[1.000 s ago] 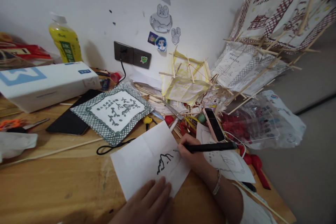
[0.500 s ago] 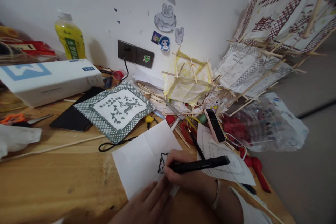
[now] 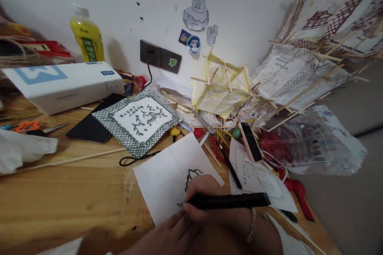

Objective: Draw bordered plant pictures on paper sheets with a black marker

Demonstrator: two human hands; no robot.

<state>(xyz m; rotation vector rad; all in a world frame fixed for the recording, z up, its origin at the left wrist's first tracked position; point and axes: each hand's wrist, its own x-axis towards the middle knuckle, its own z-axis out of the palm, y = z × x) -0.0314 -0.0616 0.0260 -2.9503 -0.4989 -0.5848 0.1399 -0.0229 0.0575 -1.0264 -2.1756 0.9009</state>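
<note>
My right hand [image 3: 206,199] grips a black marker [image 3: 230,201] lying nearly level, its tip touching a white sheet of paper [image 3: 167,175] on the wooden table [image 3: 60,203]. A black line drawing [image 3: 191,176] shows on the sheet just above my knuckles. At the bottom edge my left hand [image 3: 167,235] lies flat with its fingers on the sheet's near corner, pressing it down. A bracelet sits on my right wrist.
A green-bordered calligraphy panel [image 3: 139,119] lies behind the sheet over a black tablet [image 3: 89,127]. A white box [image 3: 62,85] and yellow bottle [image 3: 87,38] stand at the left. A pink phone [image 3: 250,141], scissors [image 3: 203,121], bamboo sticks and paper lantern frames [image 3: 221,87] crowd the right.
My right hand has moved the marker down the sheet toward me, uncovering more of the black drawing. The left hand has stayed on the sheet's near corner. The view has shifted slightly.
</note>
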